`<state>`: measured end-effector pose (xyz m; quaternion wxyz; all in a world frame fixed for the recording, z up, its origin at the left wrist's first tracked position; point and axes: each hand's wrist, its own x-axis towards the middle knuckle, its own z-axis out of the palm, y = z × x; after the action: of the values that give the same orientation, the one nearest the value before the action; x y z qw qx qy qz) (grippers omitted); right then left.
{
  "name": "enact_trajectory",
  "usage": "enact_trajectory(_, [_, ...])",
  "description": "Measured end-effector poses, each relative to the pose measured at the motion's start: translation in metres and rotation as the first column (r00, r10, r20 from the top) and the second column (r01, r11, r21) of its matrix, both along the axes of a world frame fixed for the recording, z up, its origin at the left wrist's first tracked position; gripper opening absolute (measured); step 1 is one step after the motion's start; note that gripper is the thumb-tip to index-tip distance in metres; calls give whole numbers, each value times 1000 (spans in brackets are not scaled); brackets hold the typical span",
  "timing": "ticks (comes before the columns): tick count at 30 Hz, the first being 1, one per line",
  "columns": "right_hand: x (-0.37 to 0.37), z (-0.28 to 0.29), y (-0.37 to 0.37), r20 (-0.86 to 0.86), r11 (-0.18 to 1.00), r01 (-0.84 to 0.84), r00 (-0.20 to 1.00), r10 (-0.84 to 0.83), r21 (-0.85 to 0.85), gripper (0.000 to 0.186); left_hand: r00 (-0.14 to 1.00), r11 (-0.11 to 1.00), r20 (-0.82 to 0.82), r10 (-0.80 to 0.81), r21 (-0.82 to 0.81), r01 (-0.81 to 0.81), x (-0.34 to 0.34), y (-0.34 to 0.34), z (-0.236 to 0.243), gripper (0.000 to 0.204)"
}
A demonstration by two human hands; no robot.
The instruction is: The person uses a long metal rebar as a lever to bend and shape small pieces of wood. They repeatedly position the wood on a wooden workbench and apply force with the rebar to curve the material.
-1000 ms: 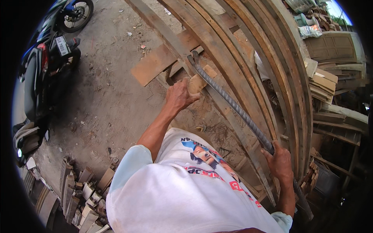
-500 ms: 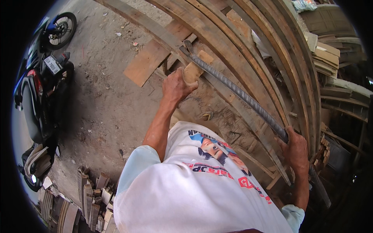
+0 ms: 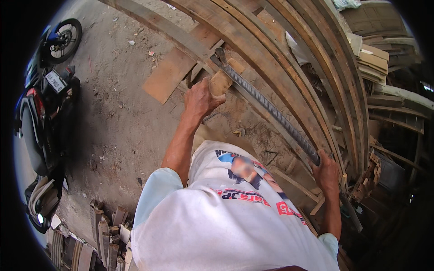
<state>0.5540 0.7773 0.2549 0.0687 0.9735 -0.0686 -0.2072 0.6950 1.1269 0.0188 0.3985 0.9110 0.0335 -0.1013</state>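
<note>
My right hand point(image 3: 326, 171) is wrapped round the ridged shaft of a long steel crowbar point(image 3: 271, 104), near its rear part. The bar slants from the forked claw at the upper middle down to the lower right, past my forearm. Under the shaft, close to the claw, a short wooden block point(image 3: 220, 84) lies on the edge of a long plank point(image 3: 178, 41). My left hand point(image 3: 200, 99) is closed on the block's near end, its fingertips partly hidden behind it.
Several long wooden beams point(image 3: 253, 58) run side by side beyond the bar. A flat brown board point(image 3: 168, 77) sticks out at the left of them. A motorcycle point(image 3: 38, 117) stands far left; wood offcuts point(image 3: 108, 235) pile at the lower left. Stacked timber point(image 3: 373, 58) fills the right.
My right hand and the rear of the crowbar have swung left, closer to my body. The claw end and my left hand on the block stay nearly in place.
</note>
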Motion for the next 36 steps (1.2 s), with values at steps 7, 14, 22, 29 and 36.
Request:
enact_trajectory(7, [-9,-11,18,32,994,69,997,-72,88,28,996,995,-64,-68,69,72,10,1,6,62])
enact_trajectory(14, [-81,-204,-38,20,862,160,981,-193,481,27,995,996,-75,-62,59,67,16,5,13,64])
enact_trajectory(22, [-152,-311,-32,-119,599,275,951,-287,752,27,981,905,10,-193,389,174,22,-7,77,67])
enact_trajectory(29, [-173,-318,-50,-238,492,419,890,-388,763,22,885,864,205,-418,392,317,61,-125,188,60])
enact_trajectory(36, [-195,-322,-43,-283,516,482,863,-418,708,22,830,865,253,-496,231,446,37,-156,168,71])
